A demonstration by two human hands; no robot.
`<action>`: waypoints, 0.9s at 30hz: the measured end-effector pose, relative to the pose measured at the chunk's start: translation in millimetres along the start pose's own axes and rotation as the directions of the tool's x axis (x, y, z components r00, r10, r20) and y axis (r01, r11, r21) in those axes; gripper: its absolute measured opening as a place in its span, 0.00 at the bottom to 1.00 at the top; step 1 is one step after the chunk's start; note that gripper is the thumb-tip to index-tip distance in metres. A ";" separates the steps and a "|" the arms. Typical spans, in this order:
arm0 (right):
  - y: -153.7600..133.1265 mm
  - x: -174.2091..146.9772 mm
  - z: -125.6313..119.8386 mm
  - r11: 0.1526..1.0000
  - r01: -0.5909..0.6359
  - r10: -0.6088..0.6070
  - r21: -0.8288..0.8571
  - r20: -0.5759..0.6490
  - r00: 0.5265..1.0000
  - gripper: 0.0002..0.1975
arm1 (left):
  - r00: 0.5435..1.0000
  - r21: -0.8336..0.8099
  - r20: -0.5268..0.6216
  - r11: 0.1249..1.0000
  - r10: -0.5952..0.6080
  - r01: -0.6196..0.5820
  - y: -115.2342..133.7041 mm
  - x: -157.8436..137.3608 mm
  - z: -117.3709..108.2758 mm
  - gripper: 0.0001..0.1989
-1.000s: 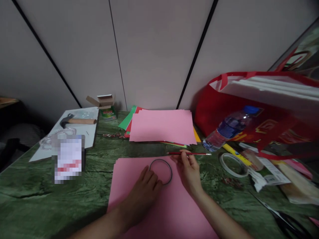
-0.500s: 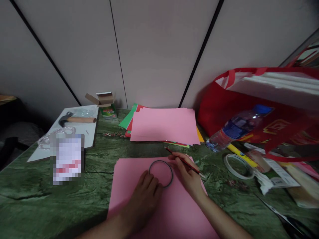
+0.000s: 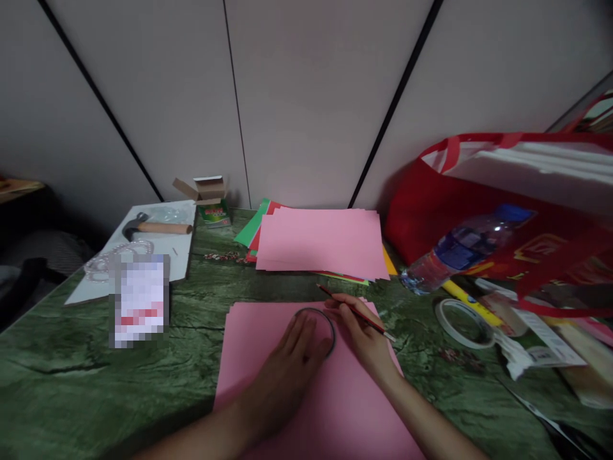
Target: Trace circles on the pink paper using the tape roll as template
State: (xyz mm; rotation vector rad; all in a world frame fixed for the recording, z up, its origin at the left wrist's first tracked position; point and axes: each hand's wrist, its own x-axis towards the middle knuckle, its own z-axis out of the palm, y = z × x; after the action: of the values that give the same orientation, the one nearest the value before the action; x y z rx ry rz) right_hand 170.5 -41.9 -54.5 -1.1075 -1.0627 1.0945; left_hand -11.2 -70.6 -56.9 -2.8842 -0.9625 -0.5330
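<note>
My left hand [image 3: 290, 367] lies over a thin dark ring [image 3: 333, 333], its fingers stretched out flat across the ring's left part and middle. Beneath the ring is a stack of pink paper [image 3: 256, 326]. In my right hand [image 3: 368, 342] is a dark pencil with red stripes [image 3: 376, 327], gripped between thumb and fingers. It slants across the hand, one end up and left past the paper's top edge, the other down to the right. The right fingertips are near the ring's upper right side.
Farther back lies more pink paper [image 3: 320, 239] over coloured sheets. To the left are a hammer [image 3: 165, 227], a white board [image 3: 179, 265] and a small open box [image 3: 214, 211]. At right are a bottle [image 3: 460, 246], tape roll [image 3: 462, 326], scissors [image 3: 543, 415] and red bag [image 3: 416, 198].
My left hand has gone from curled fingers at the ring's lower left edge to fingers laid flat across it. The right hand still holds the pencil. The view has shifted slightly.
</note>
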 end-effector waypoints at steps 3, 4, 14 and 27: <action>0.8 -0.2 0.3 1.000 -0.004 0.004 0.014 0.000 1.000 0.12 | 0.999 -0.048 0.034 0.999 0.001 0.001 -0.7 0.3 3.4 0.33; 1.6 0.1 0.1 1.000 -0.011 0.012 0.022 -0.005 1.000 0.12 | 0.999 -0.054 0.038 0.999 0.001 0.001 -0.9 0.5 3.8 0.32; 14.9 4.2 -3.8 0.970 -0.117 0.110 0.215 0.042 0.993 0.13 | 1.000 -0.074 0.025 0.997 0.017 -0.015 1.3 7.0 4.8 0.31; 10.6 3.4 0.5 0.965 -0.136 0.121 0.226 0.077 0.990 0.14 | 0.998 -0.072 -0.058 0.997 -0.015 0.010 1.5 3.6 15.7 0.27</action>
State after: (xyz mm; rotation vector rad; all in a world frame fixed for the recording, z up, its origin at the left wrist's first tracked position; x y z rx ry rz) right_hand 169.3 -37.3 -64.6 -0.9705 -0.8951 1.3286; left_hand -2.8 -67.2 -70.4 -2.9087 -0.9733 -0.6633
